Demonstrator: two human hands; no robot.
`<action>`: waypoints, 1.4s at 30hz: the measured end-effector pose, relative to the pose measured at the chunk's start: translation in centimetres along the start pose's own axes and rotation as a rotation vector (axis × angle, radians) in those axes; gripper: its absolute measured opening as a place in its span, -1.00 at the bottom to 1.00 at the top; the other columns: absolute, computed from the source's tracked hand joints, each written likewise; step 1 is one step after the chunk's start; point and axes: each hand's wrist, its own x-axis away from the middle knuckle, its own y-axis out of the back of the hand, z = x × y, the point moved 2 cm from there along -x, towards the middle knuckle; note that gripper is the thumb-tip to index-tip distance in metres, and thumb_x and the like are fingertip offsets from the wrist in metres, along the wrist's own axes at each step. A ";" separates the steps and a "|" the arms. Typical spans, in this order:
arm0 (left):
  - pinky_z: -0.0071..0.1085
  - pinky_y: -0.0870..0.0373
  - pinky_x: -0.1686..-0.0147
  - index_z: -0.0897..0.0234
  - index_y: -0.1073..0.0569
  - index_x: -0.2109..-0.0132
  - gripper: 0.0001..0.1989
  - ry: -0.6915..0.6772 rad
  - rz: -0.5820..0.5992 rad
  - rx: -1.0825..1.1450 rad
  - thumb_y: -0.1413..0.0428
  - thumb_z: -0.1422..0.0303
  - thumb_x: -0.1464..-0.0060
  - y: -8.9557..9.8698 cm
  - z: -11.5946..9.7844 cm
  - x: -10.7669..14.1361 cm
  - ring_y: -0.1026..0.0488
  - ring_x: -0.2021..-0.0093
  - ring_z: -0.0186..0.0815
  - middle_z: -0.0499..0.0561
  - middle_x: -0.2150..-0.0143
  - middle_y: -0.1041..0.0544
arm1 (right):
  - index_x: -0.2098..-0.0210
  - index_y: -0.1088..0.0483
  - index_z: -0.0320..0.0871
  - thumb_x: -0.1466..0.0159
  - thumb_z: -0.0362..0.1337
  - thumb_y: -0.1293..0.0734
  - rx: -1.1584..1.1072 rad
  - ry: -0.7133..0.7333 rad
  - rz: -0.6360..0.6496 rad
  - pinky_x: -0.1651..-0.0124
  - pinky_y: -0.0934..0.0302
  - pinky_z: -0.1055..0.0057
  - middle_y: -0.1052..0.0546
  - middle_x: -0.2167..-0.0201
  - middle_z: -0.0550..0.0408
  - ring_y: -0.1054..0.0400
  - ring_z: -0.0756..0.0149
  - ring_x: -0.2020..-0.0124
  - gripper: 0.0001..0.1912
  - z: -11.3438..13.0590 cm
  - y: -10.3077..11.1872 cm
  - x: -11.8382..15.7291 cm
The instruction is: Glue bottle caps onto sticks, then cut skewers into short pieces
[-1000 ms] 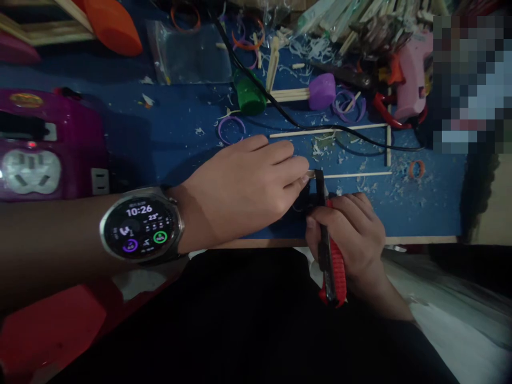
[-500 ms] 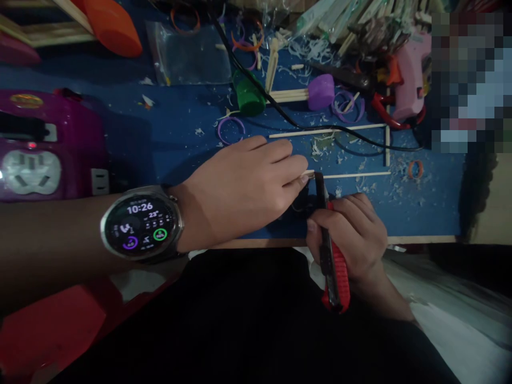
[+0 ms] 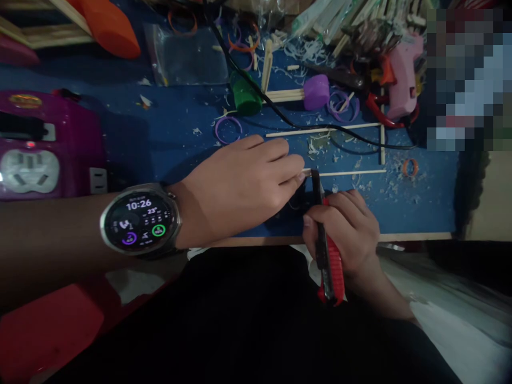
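My left hand, with a round smartwatch on its wrist, is closed on one end of a thin wooden stick and presses it toward the blue table. My right hand wraps round a red and black utility knife. The knife's dark blade lies across the stick just right of my left fingertips. Whether the blade has cut into the wood cannot be made out. Above my hands, another stick lies nearly parallel, with a shorter upright stick at its right end.
A pink glue gun and red-handled scissors lie at the upper right. A black cable crosses near green and purple bottle caps joined by sticks. A purple power socket box stands left. Glue strings and shavings are scattered about.
The whole view has shifted slightly, moving everything a little to the left. My hands, the knife and the stick keep nearly the same positions relative to each other.
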 end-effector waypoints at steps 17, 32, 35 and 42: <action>-0.12 -0.46 0.01 0.30 -0.63 -0.14 -0.66 0.048 -0.057 0.066 0.05 0.47 -0.54 -0.5 -0.3 0.1 -0.57 -0.10 -0.03 0.18 0.07 -0.63 | 0.15 -0.31 -0.04 -0.41 -0.47 -0.38 -0.029 -0.011 0.027 0.18 -0.16 0.16 -0.42 0.31 0.09 -0.30 0.17 0.28 -0.79 -0.1 -0.2 -0.1; -0.09 -0.50 -0.09 0.26 -0.64 -0.02 -0.57 0.188 -0.087 0.096 0.14 0.38 -0.61 -0.5 -0.2 0.1 -0.62 -0.12 -0.05 0.13 0.03 -0.65 | 0.15 -0.32 -0.04 -0.42 -0.46 -0.38 -0.053 -0.021 0.015 0.18 -0.18 0.17 -0.45 0.30 0.08 -0.35 0.16 0.28 -0.80 -0.2 0.0 -0.1; -0.05 -0.50 -0.05 0.30 -0.66 0.04 -0.59 0.161 -0.083 0.055 0.10 0.39 -0.59 -0.4 0.0 0.2 -0.61 -0.11 0.00 0.17 0.03 -0.65 | 0.14 -0.33 -0.04 -0.43 -0.45 -0.38 -0.047 -0.029 0.021 0.16 -0.19 0.18 -0.47 0.30 0.08 -0.37 0.16 0.27 -0.81 -0.3 0.0 -0.1; -0.02 -0.52 0.02 0.27 -0.67 -0.11 -0.62 0.142 -0.108 -0.005 0.06 0.40 -0.54 -0.3 0.7 0.7 -0.59 -0.08 0.03 0.21 0.04 -0.65 | 0.16 -0.34 -0.04 -0.48 -0.43 -0.37 -0.027 -0.039 0.042 0.13 -0.19 0.18 -0.47 0.29 0.08 -0.36 0.16 0.24 -0.84 -0.2 0.0 0.0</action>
